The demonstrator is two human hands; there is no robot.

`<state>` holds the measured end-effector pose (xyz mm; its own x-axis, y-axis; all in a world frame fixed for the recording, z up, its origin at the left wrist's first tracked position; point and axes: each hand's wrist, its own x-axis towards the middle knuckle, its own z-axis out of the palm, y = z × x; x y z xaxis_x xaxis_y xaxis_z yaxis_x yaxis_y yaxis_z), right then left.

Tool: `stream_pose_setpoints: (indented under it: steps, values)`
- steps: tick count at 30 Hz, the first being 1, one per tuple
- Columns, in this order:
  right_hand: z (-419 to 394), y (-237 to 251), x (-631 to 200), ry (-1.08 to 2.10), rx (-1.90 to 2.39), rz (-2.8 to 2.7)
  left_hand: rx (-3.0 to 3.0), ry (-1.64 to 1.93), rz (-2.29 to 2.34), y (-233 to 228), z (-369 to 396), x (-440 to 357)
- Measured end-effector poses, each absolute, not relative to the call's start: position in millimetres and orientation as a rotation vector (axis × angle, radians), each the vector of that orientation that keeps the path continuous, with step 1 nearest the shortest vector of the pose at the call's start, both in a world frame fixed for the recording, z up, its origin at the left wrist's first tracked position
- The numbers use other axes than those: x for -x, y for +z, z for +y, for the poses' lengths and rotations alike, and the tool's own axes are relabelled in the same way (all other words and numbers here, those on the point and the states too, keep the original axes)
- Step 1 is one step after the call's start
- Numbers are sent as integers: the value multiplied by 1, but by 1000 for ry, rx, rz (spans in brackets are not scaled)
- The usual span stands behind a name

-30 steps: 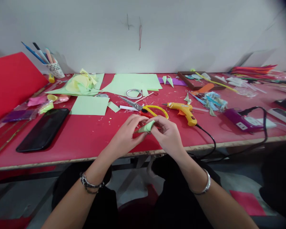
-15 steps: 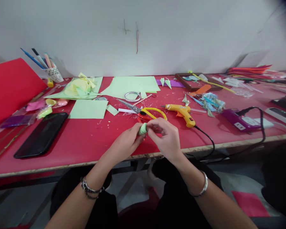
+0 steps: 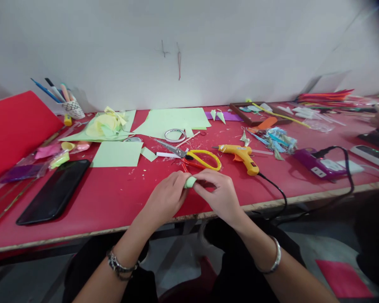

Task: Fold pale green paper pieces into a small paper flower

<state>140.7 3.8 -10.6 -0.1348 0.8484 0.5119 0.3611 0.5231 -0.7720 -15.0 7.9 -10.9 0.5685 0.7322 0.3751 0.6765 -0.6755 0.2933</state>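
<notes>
Between my two hands is a small rolled piece of light green paper (image 3: 190, 182), held over the table's front edge. My left hand (image 3: 168, 194) pinches it from the left, with fingers curled around its lower side. The fingertips of my right hand (image 3: 219, 191) close on its right end. Just beyond the hands lie scissors with yellow handles (image 3: 205, 159), their blades pointing left. To the right of them rests a yellow glue gun (image 3: 240, 155) with a black cord. A green paper sheet (image 3: 116, 154) and a small green square (image 3: 148, 154) lie to the left.
A black phone (image 3: 55, 191) lies at the left. Tape (image 3: 174, 135) and large green sheets (image 3: 173, 118) are further back. On the right are a tassel pile (image 3: 276, 141), a brown tray (image 3: 255, 120) and a purple power socket (image 3: 320, 164).
The view has tilted up, so the table sits lower in the picture. The green paper roll has turned slightly between my fingers, and both hands still hold it.
</notes>
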Motion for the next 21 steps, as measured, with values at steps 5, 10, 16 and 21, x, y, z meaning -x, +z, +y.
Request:
stream_pose_setpoints:
  steps: [5,10,16,21]
  values:
    - [3,-6,-135,618,986,-1780,-2447,703,1303,-8,5,17]
    - [3,-5,-131,522,917,-1911,-2274,633,1383,-2,3,20]
    - [4,-8,-133,600,883,-1919,-2168,545,1182,8,1,27]
    - [7,-6,-139,644,795,-2010,-2107,435,1066,13,3,33]
